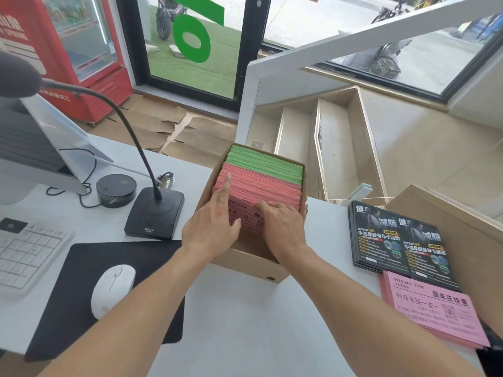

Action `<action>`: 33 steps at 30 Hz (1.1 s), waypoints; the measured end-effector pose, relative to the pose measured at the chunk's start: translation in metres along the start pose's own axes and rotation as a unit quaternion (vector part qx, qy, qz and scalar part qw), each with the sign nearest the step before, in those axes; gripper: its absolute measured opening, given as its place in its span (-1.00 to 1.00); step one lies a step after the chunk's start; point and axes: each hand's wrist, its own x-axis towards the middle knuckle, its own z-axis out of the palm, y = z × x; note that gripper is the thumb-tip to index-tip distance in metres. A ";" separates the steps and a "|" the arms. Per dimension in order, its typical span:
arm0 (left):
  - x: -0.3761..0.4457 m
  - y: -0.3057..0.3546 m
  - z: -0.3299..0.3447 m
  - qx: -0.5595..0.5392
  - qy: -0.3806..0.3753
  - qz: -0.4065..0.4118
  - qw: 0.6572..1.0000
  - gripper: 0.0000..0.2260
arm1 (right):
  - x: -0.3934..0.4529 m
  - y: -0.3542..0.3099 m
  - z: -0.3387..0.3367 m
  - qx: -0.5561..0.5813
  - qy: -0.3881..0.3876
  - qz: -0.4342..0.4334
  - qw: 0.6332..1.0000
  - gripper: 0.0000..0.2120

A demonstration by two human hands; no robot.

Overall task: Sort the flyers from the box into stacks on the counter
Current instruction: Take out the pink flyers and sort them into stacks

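Hands are both down in the box point(246, 263), so this looks like the pick-a-batch step: pulling the next bunch of pink flyers point(261, 186) out of the row standing on edge. The green flyers point(265, 163) sit just beyond the fingertips, at the far end of the same box, untouched by the look of it.

Left hand point(211, 221) is mostly flat, index finger stretched out along the left tops of the pink ones, thumb against the face of the front sheet. Nothing really gripped there, more like steadying or parting. Right hand point(283, 220) has its fingers curled over the top edge of the nearest pink flyers, hooked in, so I'd call that a hold on the front few.

Off to the right of the right hand there's already a pink stack point(432, 311) on the counter point(245, 322), with a dark flyer stack point(394, 238) just past it.

Next move, I'd guess: pinch off a clean bundle without dragging neighbours, lift it straight up, carry it over to the matching pink pile.
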 end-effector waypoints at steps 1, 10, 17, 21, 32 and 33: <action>0.000 0.000 0.000 -0.002 -0.001 0.000 1.000 -0.04 | -0.001 0.000 0.001 0.017 -0.001 0.005 1.000 -0.63; -0.001 0.003 -0.005 -0.015 -0.002 0.004 1.000 -0.06 | -0.005 -0.003 -0.005 0.065 -0.134 0.042 0.988 -0.29; -0.003 0.007 -0.024 -0.257 0.070 -0.035 0.963 0.03 | -0.019 0.012 -0.059 0.148 -0.068 0.044 0.986 -0.19; -0.004 0.041 -0.059 -0.351 0.025 0.012 0.936 0.02 | -0.061 0.044 -0.112 0.254 -0.077 0.062 0.962 -0.32; -0.073 0.168 0.031 -0.348 -0.257 0.129 0.892 -0.82 | -0.220 0.162 -0.163 0.125 -0.125 0.188 0.966 -0.30; -0.084 0.180 0.047 -0.355 -0.268 0.125 0.887 -0.85 | -0.231 0.170 -0.160 0.102 -0.143 0.195 0.965 -0.33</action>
